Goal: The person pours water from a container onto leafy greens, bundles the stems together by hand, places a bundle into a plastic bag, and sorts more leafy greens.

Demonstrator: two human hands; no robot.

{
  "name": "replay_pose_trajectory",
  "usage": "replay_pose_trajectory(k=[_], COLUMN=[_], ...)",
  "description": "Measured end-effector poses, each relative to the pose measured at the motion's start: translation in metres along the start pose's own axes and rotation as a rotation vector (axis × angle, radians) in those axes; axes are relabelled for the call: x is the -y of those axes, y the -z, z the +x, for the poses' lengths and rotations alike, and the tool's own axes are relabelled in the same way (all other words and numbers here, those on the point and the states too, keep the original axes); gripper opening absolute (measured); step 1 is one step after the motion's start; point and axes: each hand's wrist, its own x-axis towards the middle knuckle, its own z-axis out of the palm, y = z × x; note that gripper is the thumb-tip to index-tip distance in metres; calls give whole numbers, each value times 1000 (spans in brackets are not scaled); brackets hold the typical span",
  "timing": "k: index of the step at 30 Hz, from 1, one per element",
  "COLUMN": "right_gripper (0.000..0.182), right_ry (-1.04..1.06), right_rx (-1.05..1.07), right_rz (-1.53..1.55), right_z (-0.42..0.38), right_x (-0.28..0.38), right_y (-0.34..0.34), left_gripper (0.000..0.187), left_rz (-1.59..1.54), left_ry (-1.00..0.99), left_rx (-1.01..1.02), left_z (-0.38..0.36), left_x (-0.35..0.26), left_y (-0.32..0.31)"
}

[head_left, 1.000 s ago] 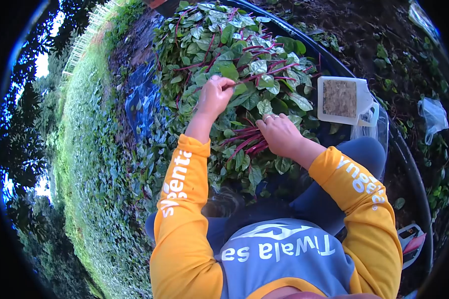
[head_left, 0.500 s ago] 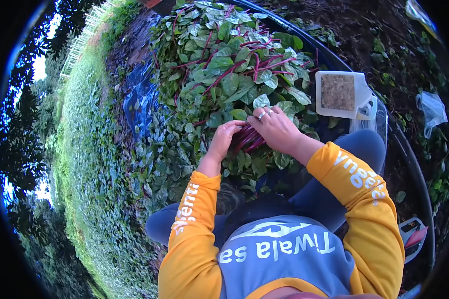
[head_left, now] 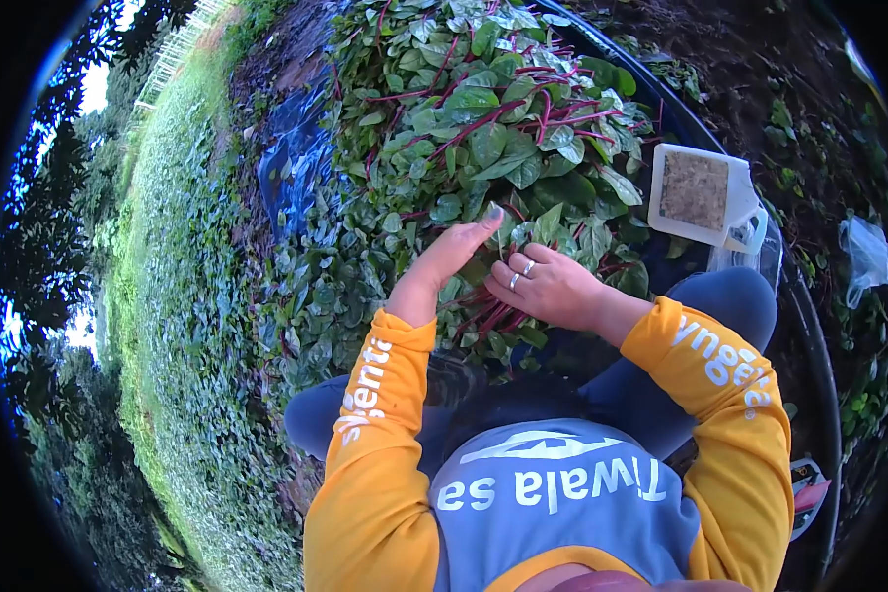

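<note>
My right hand (head_left: 553,287), with rings on it, is closed round a bunch of Malabar spinach (head_left: 493,314). Its dark red stems stick out below the fingers and its green leaves spread above them. On the left side of the bunch, my left hand (head_left: 446,260) is held open with its thumb stretched out beside the leaves. Some of its fingers are hidden from view. Just beyond both hands lies a large heap of Malabar spinach (head_left: 469,104), with red stems lying across the leaves.
A cut white plastic jug (head_left: 693,193) stands right of the heap. A blue plastic sheet (head_left: 294,163) lies to the left. At far right is a clear plastic bag (head_left: 866,259), and another cut container (head_left: 809,496) sits lower down. My bent knees flank the bunch.
My left hand has come off the stems and opened, its thumb now raised. My right hand has shifted slightly down and right, still holding the bunch. The view has shifted a little.
</note>
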Motion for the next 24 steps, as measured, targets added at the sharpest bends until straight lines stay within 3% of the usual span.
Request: replay_pose_trajectory(k=[4,6,13,15,16,18,19,24], right_gripper=[38,37,35,29,23,17,15,12], right_ry=[56,66,116,104,89,69,65,62], right_rx=[-71,-81,-68,-73,-79,-65,-14,15], right_rz=[10,10,27,33,37,23,52,91], right_z=[-2,-4,-5,-4,-3,-2,-2,0], right_x=[7,8,15,14,13,14,15,15], right_y=[-5,-13,-18,-18,-18,-19,-20,-27], left_gripper=[30,25,33,34,34,30,25,27], left_rz=[-107,-273,-197,-150,-151,294,351,647], left_ry=[50,-48,-161,-337,-337,-627,-719,-754], left_rx=[210,276,154,-70,-76,-426,-491,-607], left_z=[-17,-21,-35,-40,-44,-51,-51,-40], left_x=[-8,-2,10,15,18,23,24,48], left_y=[-12,-15,-19,-35,-42,-56,-60,-49])
